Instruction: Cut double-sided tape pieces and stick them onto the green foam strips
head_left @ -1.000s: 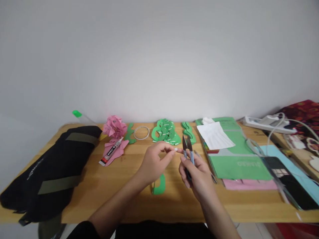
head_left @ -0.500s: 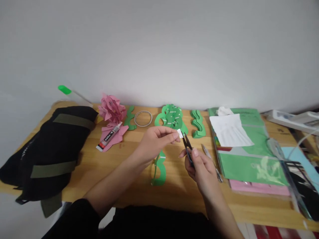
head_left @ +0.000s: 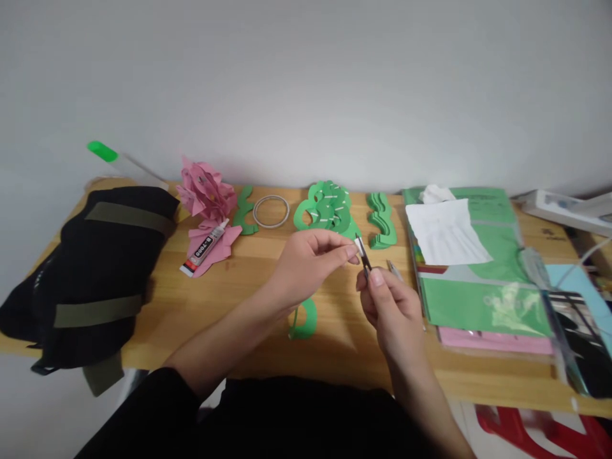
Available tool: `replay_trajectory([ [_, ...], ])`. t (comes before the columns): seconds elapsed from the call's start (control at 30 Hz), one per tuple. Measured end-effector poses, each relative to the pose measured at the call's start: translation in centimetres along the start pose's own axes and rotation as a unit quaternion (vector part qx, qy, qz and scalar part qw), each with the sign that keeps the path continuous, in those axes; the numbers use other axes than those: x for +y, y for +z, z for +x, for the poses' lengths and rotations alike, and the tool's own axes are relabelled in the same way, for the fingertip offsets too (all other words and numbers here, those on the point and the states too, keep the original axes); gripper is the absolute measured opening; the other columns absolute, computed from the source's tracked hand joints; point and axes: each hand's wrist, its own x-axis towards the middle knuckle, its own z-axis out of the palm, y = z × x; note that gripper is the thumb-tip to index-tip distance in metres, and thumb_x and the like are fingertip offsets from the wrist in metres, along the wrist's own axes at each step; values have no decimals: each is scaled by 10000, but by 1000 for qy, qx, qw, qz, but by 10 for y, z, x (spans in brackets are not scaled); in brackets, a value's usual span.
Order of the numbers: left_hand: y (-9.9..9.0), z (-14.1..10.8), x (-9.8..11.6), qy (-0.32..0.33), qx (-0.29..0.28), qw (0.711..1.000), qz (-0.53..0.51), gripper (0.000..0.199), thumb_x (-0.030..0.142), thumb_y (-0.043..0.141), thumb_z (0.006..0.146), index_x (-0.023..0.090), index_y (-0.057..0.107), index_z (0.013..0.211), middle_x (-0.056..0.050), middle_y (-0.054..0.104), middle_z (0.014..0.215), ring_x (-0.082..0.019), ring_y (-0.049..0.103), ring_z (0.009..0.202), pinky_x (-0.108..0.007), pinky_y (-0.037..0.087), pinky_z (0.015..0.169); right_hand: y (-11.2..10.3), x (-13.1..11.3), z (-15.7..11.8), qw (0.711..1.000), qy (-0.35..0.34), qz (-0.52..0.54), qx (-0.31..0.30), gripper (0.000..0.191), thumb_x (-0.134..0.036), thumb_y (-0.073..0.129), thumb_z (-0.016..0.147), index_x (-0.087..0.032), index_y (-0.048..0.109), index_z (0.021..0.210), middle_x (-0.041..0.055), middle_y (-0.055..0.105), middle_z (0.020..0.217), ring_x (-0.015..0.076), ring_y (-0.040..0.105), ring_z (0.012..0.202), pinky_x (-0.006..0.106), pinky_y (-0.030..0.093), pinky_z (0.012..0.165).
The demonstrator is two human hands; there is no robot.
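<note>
Between thumb and fingers, my left hand (head_left: 322, 261) pinches a small white piece (head_left: 358, 245), either paper or tape. A pair of dark scissors (head_left: 364, 258) is gripped in my right hand (head_left: 389, 303), blades nearly together against the white piece. Below my left wrist a curved green paper cutout (head_left: 305, 319) lies on the wooden table, partly hidden by the arm. Just beyond my hands sits a cluster of joined green paper curls (head_left: 329, 207) with white strips on it. To its right is a stack of wavy green cutouts (head_left: 380, 223).
At left lie a black bag (head_left: 105, 255), a pink paper flower (head_left: 205, 188) and a glue tube (head_left: 204, 248). A ring (head_left: 271, 211) rests near the wall. On the right are a green packet (head_left: 488, 299), a white tissue (head_left: 447, 233), a pen (head_left: 394, 270) and a phone (head_left: 581, 344).
The scissor blades have closed from spread to nearly together at the white piece. Both hands appear slightly farther right, and the whole view has shifted a little.
</note>
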Motion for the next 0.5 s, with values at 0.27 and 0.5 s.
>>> replay_trajectory([
  [0.27,-1,1,0,2,-11,999,37,91,161,670,751,154,693,664,3,702,676,-106,627,671,-245,498,731,-4,-1,0,999,17,36,-5,398,-488,568,924,-184,535,670,-75,270,523,64,181,452,219,139,401],
  [0.5,-3,2,1,8,-32,999,42,67,184,682,739,154,687,679,11,683,658,-97,601,642,-238,473,683,-2,-9,0,996,55,71,-13,450,-565,607,868,-192,523,631,-87,271,461,55,179,397,215,120,373],
])
